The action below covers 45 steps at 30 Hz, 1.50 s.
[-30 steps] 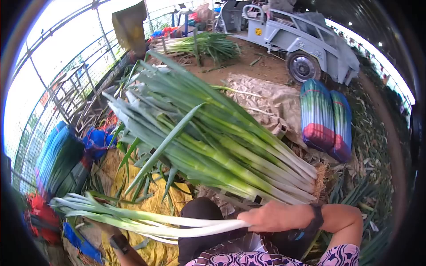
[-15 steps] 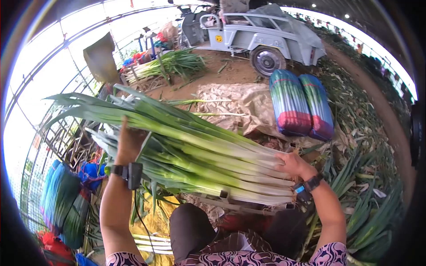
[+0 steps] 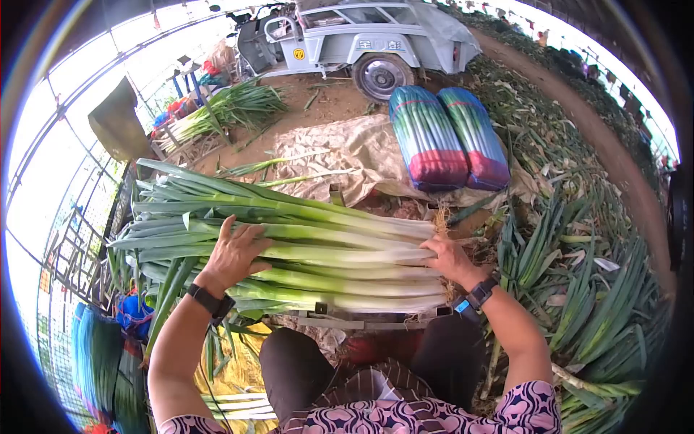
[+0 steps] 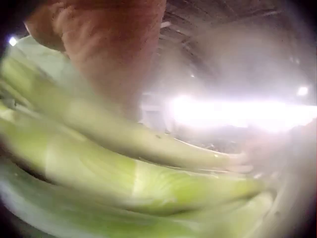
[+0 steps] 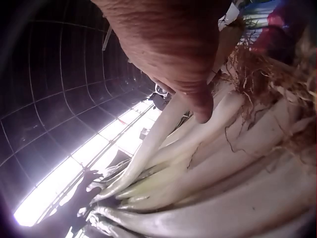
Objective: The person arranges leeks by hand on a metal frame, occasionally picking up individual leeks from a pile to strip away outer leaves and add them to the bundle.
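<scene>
Long leeks point(image 3: 347, 254) lie side by side in a thick pile across a low frame, white root ends right, green leaves left. On the green part rests my left hand point(image 3: 235, 254), fingers spread. My right hand point(image 3: 454, 259) is at the white ends beside the roots point(image 3: 441, 220), pinching a leek stalk. The right wrist view shows the hand point(image 5: 173, 49) bent over a white stalk point(image 5: 166, 124), its far fingers mostly hidden. Blurred green stalks point(image 4: 148, 183) fill the lower left wrist view below the hand point(image 4: 109, 54).
Two wrapped leek bundles point(image 3: 428, 137) stand on a crumpled sheet point(image 3: 325, 148) beyond the pile, with a grey three-wheeled vehicle point(image 3: 369, 36) behind. Loose leaves point(image 3: 578, 289) cover the right ground. More wrapped bundles point(image 3: 97, 362) stand lower left; a few leeks point(image 3: 238, 406) lie on yellow sacking.
The leeks earlier held over the lap now lie elsewhere, out of both hands. Both hands moved onto the big pile; the left then shifted toward its middle. The head view has turned right.
</scene>
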### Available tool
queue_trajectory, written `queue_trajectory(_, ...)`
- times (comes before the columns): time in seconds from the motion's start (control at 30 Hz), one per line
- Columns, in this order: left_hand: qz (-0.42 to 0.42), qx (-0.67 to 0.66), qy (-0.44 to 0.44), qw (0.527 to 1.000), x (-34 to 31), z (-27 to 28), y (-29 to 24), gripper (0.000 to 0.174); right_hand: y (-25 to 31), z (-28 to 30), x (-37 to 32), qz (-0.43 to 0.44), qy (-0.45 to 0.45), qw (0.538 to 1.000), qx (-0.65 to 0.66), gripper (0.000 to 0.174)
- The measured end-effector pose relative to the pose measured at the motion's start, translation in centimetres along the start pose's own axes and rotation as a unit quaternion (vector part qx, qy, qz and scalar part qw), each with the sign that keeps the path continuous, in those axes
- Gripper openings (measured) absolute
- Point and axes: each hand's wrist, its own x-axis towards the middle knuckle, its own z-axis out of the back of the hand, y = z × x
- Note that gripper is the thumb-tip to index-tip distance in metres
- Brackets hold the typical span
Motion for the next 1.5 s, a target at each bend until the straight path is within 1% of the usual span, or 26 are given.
queue_trajectory(0.1,-0.038,0.137,-0.010,0.990,-0.8,-1.2,0.1,0.036,1.1,-0.4,-0.8,-0.003,0.001,1.000,0.021,0.028)
queue_trajectory(0.13,-0.023,0.130,-0.008,0.991,-0.7,-0.7,-0.3,0.030,1.6,-0.4,-1.0,-0.002,-0.005,1.000,0.022,0.028)
queue_trajectory(0.23,-0.051,0.159,-0.010,0.986,-0.7,-1.1,0.5,0.030,2.9,0.4,-1.8,-0.052,0.021,0.995,0.088,0.025)
queue_trajectory(0.33,-0.021,0.087,0.036,0.995,-0.4,0.0,1.1,0.031,3.6,1.1,-2.7,-0.034,0.042,0.994,0.094,0.027)
queue_trajectory(0.43,-0.001,0.069,0.036,0.997,-1.2,-0.3,2.3,0.032,3.2,-0.6,-3.3,0.001,0.082,0.992,0.097,0.032)
queue_trajectory(0.47,0.028,0.049,0.046,0.997,-1.5,-0.2,2.4,0.030,2.6,-1.9,-3.5,0.005,0.074,0.992,0.105,0.034)
queue_trajectory(0.57,0.056,0.006,0.052,0.997,-1.7,-0.4,2.3,0.032,2.8,-1.5,-3.3,-0.007,0.072,0.994,0.086,0.030)
queue_trajectory(0.67,0.068,-0.061,0.080,0.993,-2.3,-0.7,3.0,0.036,3.4,-0.3,-4.2,0.043,0.024,0.995,-0.086,0.025)
queue_trajectory(0.77,0.089,-0.111,0.097,0.985,-2.5,-1.5,3.3,0.038,2.8,0.2,-4.9,0.030,0.002,0.999,-0.025,0.021)
queue_trajectory(0.8,0.097,-0.136,0.105,0.980,-2.6,-2.0,3.4,0.037,3.2,0.5,-4.9,-0.007,0.020,0.999,-0.027,0.017)
queue_trajectory(0.9,0.094,-0.170,0.109,0.975,-2.6,-2.6,3.6,0.036,2.7,0.2,-4.4,-0.009,0.040,0.999,-0.031,0.016)
queue_trajectory(0.97,0.097,-0.211,0.087,0.969,-2.7,-2.9,3.8,0.034,2.6,0.1,-3.4,-0.040,0.091,0.995,-0.031,0.018)
queue_trajectory(1.03,0.104,-0.278,0.063,0.953,-1.9,-2.8,3.6,0.033,2.5,0.5,-2.4,-0.078,0.139,0.987,-0.033,0.020)
queue_trajectory(1.07,0.158,-0.358,0.037,0.920,-1.7,-2.7,3.4,0.029,2.6,0.4,-1.8,-0.058,0.089,0.994,-0.032,0.022)
queue_trajectory(1.13,0.159,-0.226,-0.007,0.961,-1.0,-1.9,2.8,0.027,4.1,-0.3,0.1,-0.018,-0.013,0.999,-0.028,0.028)
queue_trajectory(1.17,0.159,-0.160,-0.029,0.974,-0.7,-1.7,2.4,0.026,4.3,-0.6,0.9,-0.022,-0.007,0.998,-0.051,0.029)
queue_trajectory(1.2,0.132,-0.075,-0.071,0.986,-0.1,-1.6,1.8,0.025,4.3,-0.9,1.7,-0.026,0.000,0.997,-0.075,0.031)
queue_trajectory(1.23,0.106,-0.021,-0.085,0.990,0.4,-1.7,1.6,0.025,4.0,-1.2,2.3,-0.030,0.007,0.995,-0.098,0.033)
queue_trajectory(1.3,0.058,0.087,-0.112,0.988,1.3,-2.2,1.9,0.026,3.0,-1.9,3.1,-0.043,0.038,0.993,-0.105,0.030)
queue_trajectory(1.33,0.056,0.118,-0.096,0.987,1.6,-2.7,2.2,0.028,2.6,-2.0,3.5,-0.049,0.053,0.992,-0.108,0.029)
queue_trajectory(1.43,0.060,0.158,0.029,0.985,2.5,-2.0,3.0,0.029,2.1,-1.6,3.2,-0.003,0.059,0.989,-0.133,0.028)
queue_trajectory(1.5,0.031,0.121,0.008,0.992,2.1,-0.9,2.9,0.029,1.9,-1.8,2.0,-0.013,0.064,0.996,-0.064,0.028)
